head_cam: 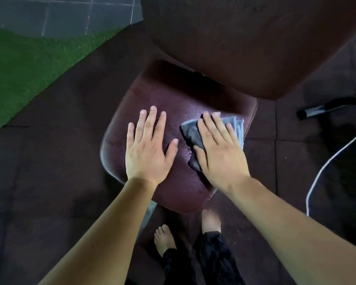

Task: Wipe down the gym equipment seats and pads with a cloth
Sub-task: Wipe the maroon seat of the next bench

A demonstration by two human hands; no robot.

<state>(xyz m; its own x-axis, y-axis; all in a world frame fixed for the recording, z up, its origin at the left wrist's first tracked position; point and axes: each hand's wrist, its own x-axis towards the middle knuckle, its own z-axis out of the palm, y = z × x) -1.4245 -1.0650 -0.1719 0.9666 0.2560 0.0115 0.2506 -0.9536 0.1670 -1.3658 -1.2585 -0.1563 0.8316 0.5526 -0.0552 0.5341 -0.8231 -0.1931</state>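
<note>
Grey cloth (235, 128) was pressed flat on the maroon seat (173, 95) under the spread right hand (220, 149).

The left hand (148, 149) was laid open, empty, beside it. Droplets remained mid-seat; the backrest pad (255, 42) was judged still unwiped.

Dim scene overall; floor mats (49, 161) near black, detail lost. Brightest areas: both forearms and hands, lit evenly from above, camera side. Sheen with small specular speckles on seat (173, 103) between the hands. Deep shadow band under back pad (255, 48) onto seat's far edge. Cloth (237, 124) edge smeared, probably motion blur. Wide-angle distortion: forearms stretched at bottom corners, turf (29, 68) edge curved. Image soft, slightly noisy throughout.
</note>
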